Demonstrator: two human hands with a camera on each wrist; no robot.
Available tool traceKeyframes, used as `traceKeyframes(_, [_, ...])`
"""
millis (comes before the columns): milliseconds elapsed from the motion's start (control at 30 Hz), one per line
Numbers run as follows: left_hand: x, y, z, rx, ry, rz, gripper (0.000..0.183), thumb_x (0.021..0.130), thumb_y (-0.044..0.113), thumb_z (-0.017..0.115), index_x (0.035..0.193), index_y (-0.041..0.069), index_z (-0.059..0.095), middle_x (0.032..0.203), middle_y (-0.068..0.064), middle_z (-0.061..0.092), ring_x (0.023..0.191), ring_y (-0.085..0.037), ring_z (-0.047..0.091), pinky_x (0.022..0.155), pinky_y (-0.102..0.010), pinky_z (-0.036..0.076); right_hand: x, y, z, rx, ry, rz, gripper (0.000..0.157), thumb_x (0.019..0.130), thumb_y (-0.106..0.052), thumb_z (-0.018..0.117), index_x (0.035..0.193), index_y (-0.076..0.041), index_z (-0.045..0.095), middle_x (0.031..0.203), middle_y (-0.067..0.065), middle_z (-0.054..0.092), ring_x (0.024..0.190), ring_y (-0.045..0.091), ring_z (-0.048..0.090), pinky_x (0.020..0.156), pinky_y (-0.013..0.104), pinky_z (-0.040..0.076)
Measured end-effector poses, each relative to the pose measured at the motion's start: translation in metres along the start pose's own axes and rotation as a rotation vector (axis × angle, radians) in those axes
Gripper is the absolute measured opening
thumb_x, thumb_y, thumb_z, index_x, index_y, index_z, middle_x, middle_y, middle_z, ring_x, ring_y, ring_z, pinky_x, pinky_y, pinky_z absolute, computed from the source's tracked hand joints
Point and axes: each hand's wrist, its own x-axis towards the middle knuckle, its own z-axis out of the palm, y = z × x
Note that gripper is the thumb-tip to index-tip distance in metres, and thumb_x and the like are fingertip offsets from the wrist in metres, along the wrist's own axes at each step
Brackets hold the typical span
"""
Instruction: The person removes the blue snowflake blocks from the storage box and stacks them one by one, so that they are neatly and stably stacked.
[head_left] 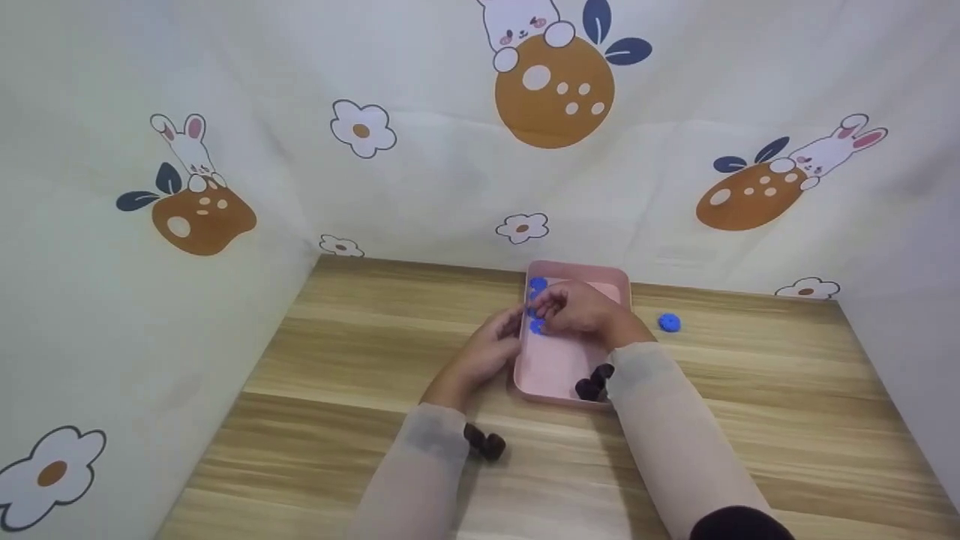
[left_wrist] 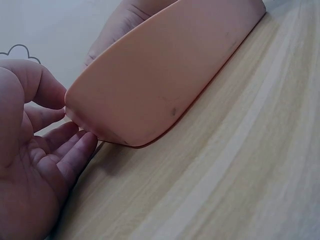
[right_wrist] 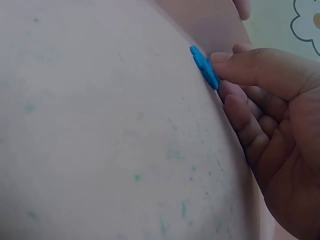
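Note:
A pink tray (head_left: 559,367) lies lengthwise on the table, with several small blue flower-shaped pieces (head_left: 538,283) lined up along its left wall. My right hand (head_left: 581,307) reaches into it and partly covers that row. In the right wrist view, the thumb and fingers pinch a blue flower-shaped piece (right_wrist: 204,67) that is tilted beside the tray wall. My left hand (head_left: 487,349) is outside, at the left wall. Its fingertips touch the tray's outer side (left_wrist: 150,85) near a rounded corner, the fingers loosely extended in the left wrist view.
Right of the tray, a single blue flower-shaped piece (head_left: 669,322) lies on the wood-grain table (head_left: 360,330). A printed curtain (head_left: 427,187) with rabbits and flowers stands around the table's back and sides. Dark devices (head_left: 485,442) are worn at both wrists.

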Motion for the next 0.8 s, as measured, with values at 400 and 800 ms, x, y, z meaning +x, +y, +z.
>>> traceKeyframes(400, [-0.0018, -0.0002, 0.0004, -0.008, 0.008, -0.008, 0.075, 0.093, -0.001, 0.054, 0.165, 0.005, 0.037, 0.168, -0.020, 0.045, 0.160, -0.034, 0.040, 0.133, -0.047, 0.034, -0.0032, -0.0022, 0.0007, -0.037, -0.045, -0.005, 0.042, 0.082, -0.003, 0.085, 0.119, -0.022, 0.078, 0.115, 0.002, 0.075, 0.106, 0.020, 0.066, 0.097, 0.031, 0.058])
traceKeyframes(800, [-0.0014, 0.0004, 0.0003, 0.018, 0.026, -0.023, 0.076, 0.091, 0.001, 0.056, 0.165, 0.006, 0.039, 0.169, -0.018, 0.045, 0.160, -0.032, 0.040, 0.134, -0.046, 0.032, -0.0039, -0.0060, 0.0010, -0.079, -0.056, 0.000, 0.044, 0.082, -0.003, 0.083, 0.120, -0.024, 0.078, 0.114, 0.001, 0.074, 0.105, 0.021, 0.063, 0.094, 0.031, 0.056])
